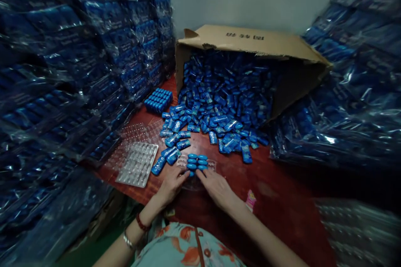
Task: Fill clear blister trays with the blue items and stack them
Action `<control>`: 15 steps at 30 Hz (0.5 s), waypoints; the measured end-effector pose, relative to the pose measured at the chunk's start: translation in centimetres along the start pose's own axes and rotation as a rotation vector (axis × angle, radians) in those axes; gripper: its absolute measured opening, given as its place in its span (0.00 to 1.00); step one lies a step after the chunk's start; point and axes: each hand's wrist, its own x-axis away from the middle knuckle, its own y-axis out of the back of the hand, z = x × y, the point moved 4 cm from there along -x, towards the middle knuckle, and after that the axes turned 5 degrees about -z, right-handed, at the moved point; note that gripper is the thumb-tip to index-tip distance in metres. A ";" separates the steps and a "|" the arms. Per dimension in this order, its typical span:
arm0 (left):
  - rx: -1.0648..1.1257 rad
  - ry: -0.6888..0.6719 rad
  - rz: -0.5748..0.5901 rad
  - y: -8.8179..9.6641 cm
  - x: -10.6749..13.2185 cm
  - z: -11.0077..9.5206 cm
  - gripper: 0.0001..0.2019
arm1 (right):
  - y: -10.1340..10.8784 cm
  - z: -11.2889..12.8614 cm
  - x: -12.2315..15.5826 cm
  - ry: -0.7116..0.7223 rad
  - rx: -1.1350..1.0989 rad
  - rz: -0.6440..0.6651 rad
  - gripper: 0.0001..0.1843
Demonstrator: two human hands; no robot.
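Note:
In front of me on the table lies a clear plastic blister tray (pixel 212 164), its middle cavities filled with short rows of small blue capsule-shaped bottles (pixel 197 157). My left hand (pixel 171 186) is closed at the tray's left side, its thumb and fingertips pressed to a blue bottle (pixel 191 173) in the nearest row. From the other side my right hand (pixel 217 188) pinches at the bottle (pixel 202 167) at the right of that row. My fingers partly cover both bottles and the near part of the tray.
A cardboard box (pixel 250 37) on its side spills a heap of labelled blue bottles (pixel 225 96) onto the red table (pixel 275 192). At left are an empty blister sheet (pixel 138 164) and a block of upright bottles (pixel 158 100). Wrapped blue packs (pixel 94 29) rise on both sides. A pink packet (pixel 251 200) lies right.

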 end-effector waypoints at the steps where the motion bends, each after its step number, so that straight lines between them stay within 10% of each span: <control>1: 0.018 0.007 0.013 0.1 -0.2 0.2 0.15 | -0.2 -0.5 0.4 -0.025 -0.051 -0.049 0.17; 7: 0.081 0.074 0.005 0.3 -0.6 0.5 0.13 | -1.8 -1.2 3.0 -0.153 -0.245 -0.419 0.16; 15: 0.115 0.062 0.273 -0.5 -1.8 0.8 0.13 | -2.0 -1.8 2.5 -0.013 -0.149 -0.506 0.15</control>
